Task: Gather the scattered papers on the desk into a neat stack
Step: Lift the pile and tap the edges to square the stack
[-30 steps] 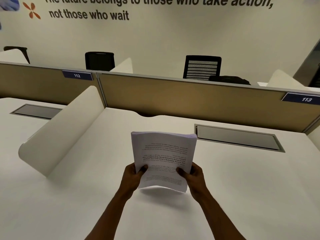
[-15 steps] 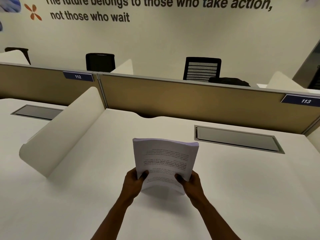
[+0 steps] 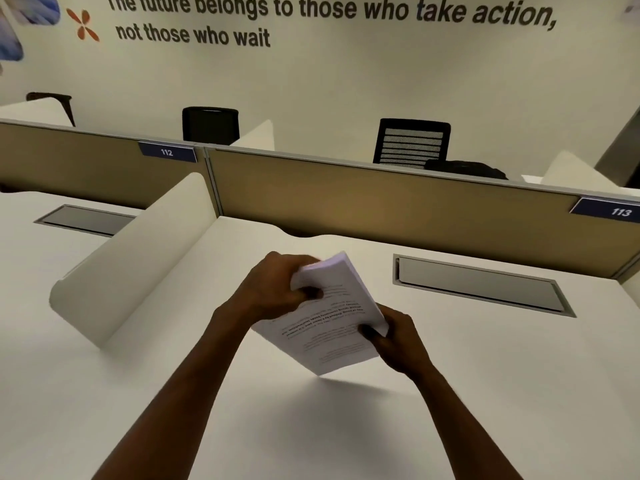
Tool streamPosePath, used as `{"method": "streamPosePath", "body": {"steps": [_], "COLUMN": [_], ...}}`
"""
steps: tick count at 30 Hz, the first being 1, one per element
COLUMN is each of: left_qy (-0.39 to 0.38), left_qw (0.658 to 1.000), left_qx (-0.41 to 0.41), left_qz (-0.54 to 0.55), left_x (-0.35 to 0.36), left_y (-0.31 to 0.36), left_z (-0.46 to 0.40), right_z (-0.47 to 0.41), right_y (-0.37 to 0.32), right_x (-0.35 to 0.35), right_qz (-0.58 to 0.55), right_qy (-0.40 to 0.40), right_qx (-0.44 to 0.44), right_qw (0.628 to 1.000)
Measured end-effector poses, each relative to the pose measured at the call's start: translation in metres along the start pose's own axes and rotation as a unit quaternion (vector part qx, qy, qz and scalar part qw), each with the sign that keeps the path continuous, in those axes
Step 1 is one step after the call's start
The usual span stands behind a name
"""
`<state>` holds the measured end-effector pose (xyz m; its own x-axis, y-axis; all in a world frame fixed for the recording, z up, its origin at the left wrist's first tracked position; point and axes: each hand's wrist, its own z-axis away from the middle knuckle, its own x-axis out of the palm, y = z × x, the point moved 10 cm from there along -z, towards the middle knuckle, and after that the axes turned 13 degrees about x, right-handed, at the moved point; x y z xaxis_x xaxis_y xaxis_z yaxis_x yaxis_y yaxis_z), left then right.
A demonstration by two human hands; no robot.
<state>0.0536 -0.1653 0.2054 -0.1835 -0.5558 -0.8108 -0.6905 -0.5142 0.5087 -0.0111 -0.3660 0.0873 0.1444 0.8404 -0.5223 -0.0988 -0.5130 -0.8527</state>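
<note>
A stack of papers is held in the air above a white desk by two bare hands. The left hand grips the stack's far left corner, its thumb laid on the top sheet and its fingers hidden behind the paper. The right hand pinches the near right edge, with its thumb on top; its other fingers are hidden under the stack. Lines of print on the top sheet are seen upside down and are too blurred to be read. The stack's near corner seems to hang just clear of the desk, with a soft shadow cast beneath it, though contact cannot be ruled out from this angle.

Half a second earlier the stack was held upright by its lower edge, one hand at each bottom corner; it has since been turned clockwise and tilted, and the left hand has been raised well above the right.

The desk is bounded on the left by a curved white divider and at the back by a tan partition carrying blue number plates, 112 and 113. A grey cable hatch is set into the desk to the right of the hands. Black office chairs are seen beyond the partition, below a slogan printed on the pale wall; its top edge is cut off.
</note>
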Motion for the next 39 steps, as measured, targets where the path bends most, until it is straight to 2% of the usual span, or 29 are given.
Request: {"method": "streamPosePath", "body": {"steps": [3, 6, 8, 11, 13, 15, 19, 23, 28, 33, 39], "left_qy": [0.059, 0.119, 0.151, 0.188, 0.202, 0.205, 0.200, 0.179, 0.158, 0.170, 0.149], "left_qw": [0.996, 0.983, 0.969, 0.946, 0.930, 0.916, 0.905, 0.910, 0.897, 0.898, 0.901], "left_qx": [0.001, -0.032, -0.063, -0.100, -0.124, -0.144, -0.181, -0.217, -0.267, -0.265, -0.269], "left_qz": [0.061, 0.138, 0.185, 0.244, 0.283, 0.312, 0.330, 0.305, 0.315, 0.307, 0.305], "left_x": [-0.004, -0.004, -0.001, 0.010, 0.022, 0.036, 0.054, 0.080, 0.120, 0.118, 0.130], "left_y": [-0.008, -0.030, -0.049, -0.071, -0.080, -0.089, -0.110, -0.135, -0.155, -0.162, -0.164], "left_z": [0.005, 0.021, 0.036, 0.055, 0.064, 0.071, 0.090, 0.114, 0.139, 0.139, 0.141], "right_z": [-0.001, -0.004, -0.004, -0.002, -0.001, 0.001, 0.001, 0.004, 0.018, 0.017, 0.019], "right_y": [-0.020, -0.009, 0.022, 0.054, 0.062, 0.065, 0.076, 0.093, 0.124, 0.119, 0.124], "right_x": [-0.016, -0.053, -0.067, -0.043, -0.026, -0.012, -0.007, 0.004, 0.036, 0.030, 0.034], "right_qz": [0.043, 0.050, -0.061, -0.344, -0.394, -0.390, -0.370, -0.325, -0.298, -0.285, -0.255], "right_qy": [0.012, 0.084, 0.088, -0.006, -0.049, -0.064, -0.008, 0.009, 0.000, 0.011, 0.014], "right_qx": [-0.031, -0.006, 0.074, 0.135, 0.135, 0.144, 0.167, 0.175, 0.232, 0.223, 0.223], "right_qw": [0.999, 0.995, 0.991, 0.929, 0.908, 0.907, 0.914, 0.929, 0.926, 0.932, 0.941]}}
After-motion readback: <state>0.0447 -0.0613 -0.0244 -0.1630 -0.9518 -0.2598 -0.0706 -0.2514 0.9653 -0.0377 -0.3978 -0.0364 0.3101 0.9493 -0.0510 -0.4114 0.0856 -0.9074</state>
